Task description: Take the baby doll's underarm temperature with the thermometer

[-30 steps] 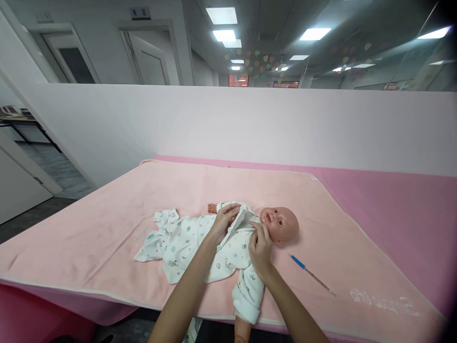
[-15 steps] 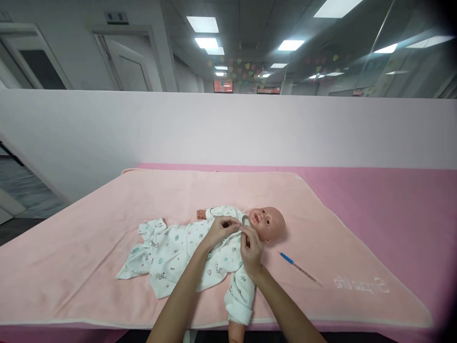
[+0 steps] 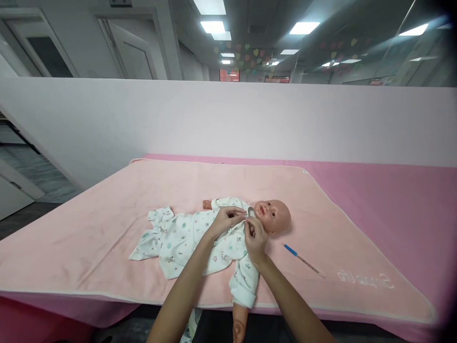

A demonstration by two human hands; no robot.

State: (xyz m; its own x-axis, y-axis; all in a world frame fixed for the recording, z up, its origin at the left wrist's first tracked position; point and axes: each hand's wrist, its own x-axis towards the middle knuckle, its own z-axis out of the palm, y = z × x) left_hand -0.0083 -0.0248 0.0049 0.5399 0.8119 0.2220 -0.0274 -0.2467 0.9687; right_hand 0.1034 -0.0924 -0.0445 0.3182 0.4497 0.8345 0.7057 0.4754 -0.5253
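A baby doll [image 3: 273, 216] lies on its back on a pale pink blanket [image 3: 107, 224], head to the right, dressed in a white patterned romper [image 3: 185, 236]. My left hand [image 3: 224, 220] pinches the romper's front edge at the doll's chest. My right hand [image 3: 255, 237] pinches the other edge just below the chin, so both hands meet at the neckline. One doll arm [image 3: 238, 324] hangs over the near table edge.
A thin thermometer with a blue end [image 3: 303, 259] lies on the blanket right of the doll. The blanket covers a pink table [image 3: 392, 200] that runs on to the right. A white partition wall [image 3: 228, 119] stands behind it.
The romper's neckline flap, held open a second ago, is now drawn together under the doll's chin. My two hands have come closer at the collar. The camera has shifted slightly.
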